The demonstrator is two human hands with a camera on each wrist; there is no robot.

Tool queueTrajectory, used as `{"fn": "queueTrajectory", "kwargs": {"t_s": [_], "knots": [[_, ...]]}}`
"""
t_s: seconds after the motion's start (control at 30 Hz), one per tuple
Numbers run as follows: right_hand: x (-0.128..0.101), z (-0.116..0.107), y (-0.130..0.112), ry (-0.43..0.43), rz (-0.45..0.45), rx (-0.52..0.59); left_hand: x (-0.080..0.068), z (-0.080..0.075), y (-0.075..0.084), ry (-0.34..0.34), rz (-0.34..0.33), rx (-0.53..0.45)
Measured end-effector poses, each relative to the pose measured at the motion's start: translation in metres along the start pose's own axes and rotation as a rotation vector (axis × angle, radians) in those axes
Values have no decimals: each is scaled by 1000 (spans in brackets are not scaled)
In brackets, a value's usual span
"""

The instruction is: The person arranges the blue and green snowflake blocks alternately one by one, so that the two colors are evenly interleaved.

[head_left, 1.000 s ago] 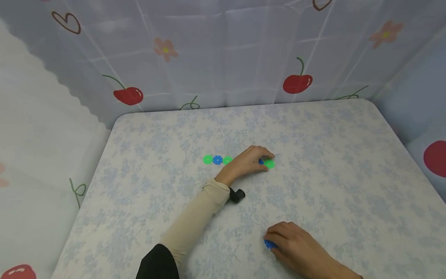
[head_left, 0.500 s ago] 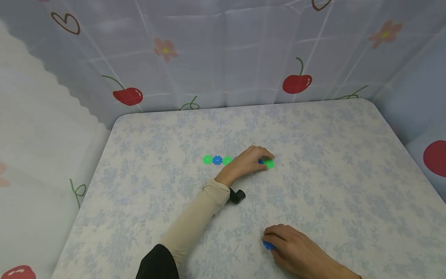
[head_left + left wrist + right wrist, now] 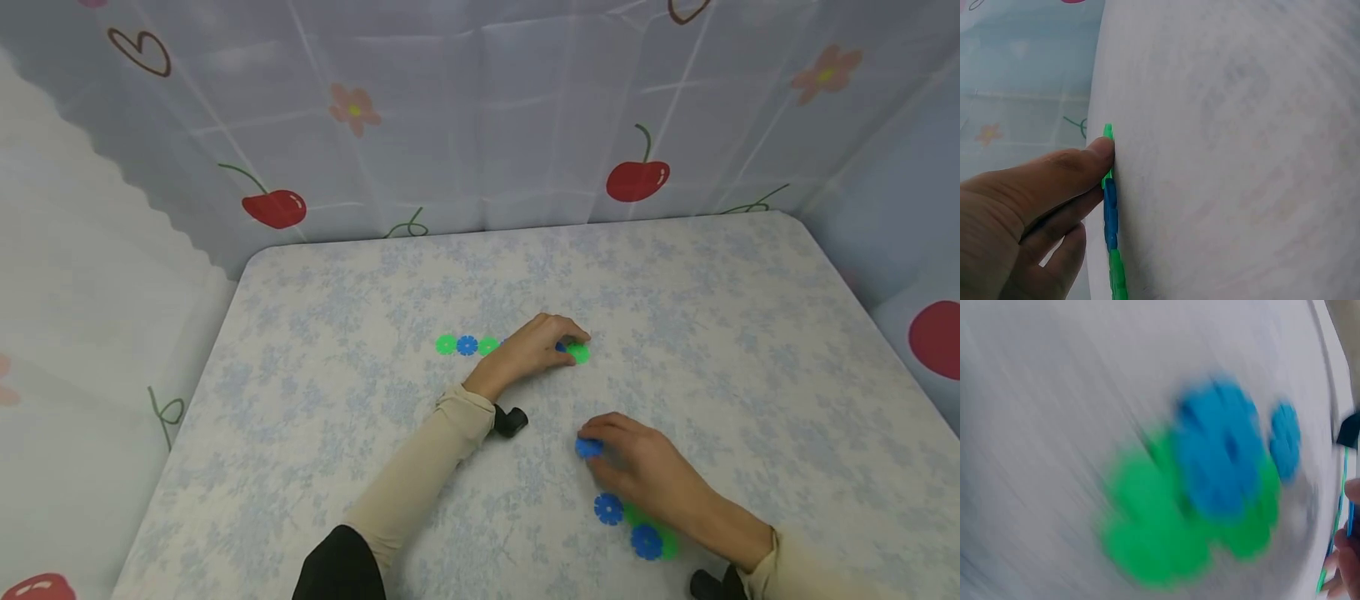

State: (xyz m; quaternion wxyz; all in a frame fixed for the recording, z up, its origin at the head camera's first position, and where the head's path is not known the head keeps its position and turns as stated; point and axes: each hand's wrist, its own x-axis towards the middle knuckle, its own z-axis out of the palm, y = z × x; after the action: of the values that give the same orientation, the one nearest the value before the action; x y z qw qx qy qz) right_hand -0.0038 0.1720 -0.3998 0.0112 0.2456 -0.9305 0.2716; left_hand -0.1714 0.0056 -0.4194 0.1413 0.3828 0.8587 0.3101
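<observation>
My left hand (image 3: 532, 346) pinches the right end of a row of linked, notched plastic discs, alternating green and blue, in the head view. In the left wrist view, the thumb lies against the green end disc (image 3: 1109, 131), and a blue disc (image 3: 1110, 215) follows it. Part of the row is hidden behind the hand; a green disc (image 3: 446, 344) shows at its left end. Nearer the body, my right hand (image 3: 648, 467) holds a blue disc (image 3: 588, 447) between thumb and fingers, toward the row.
Loose blue discs (image 3: 608, 508) and green discs (image 3: 669, 543) lie close together beneath the right forearm, blurred in the right wrist view. Black wrist devices (image 3: 512, 422) sit on both wrists. A flowered cloth covers the table (image 3: 315, 442); a printed curtain (image 3: 465, 125) hangs behind.
My right hand has moved forward, away from the body, with the blue disc, uncovering the loose discs behind it. The left hand has stayed in place on the row.
</observation>
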Motion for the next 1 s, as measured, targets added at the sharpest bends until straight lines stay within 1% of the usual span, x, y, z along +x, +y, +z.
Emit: {"fn": "queueTrajectory", "kwargs": {"t_s": [0.07,0.2,0.3,0.43,0.67,1.0], "knots": [[10,-5,11,38,38,9,0,-1,0,-7,2,5],[29,-11,33,108,67,7,1,-1,-1,-15,16,14],[42,-14,47,126,83,8,2,0,-2,-13,19,22],[57,-14,59,138,97,21,2,1,-4,-11,22,24],[71,-12,68,134,124,21,3,2,-5,-3,43,32],[77,-8,70,106,162,-4,1,1,-5,3,40,18]]}}
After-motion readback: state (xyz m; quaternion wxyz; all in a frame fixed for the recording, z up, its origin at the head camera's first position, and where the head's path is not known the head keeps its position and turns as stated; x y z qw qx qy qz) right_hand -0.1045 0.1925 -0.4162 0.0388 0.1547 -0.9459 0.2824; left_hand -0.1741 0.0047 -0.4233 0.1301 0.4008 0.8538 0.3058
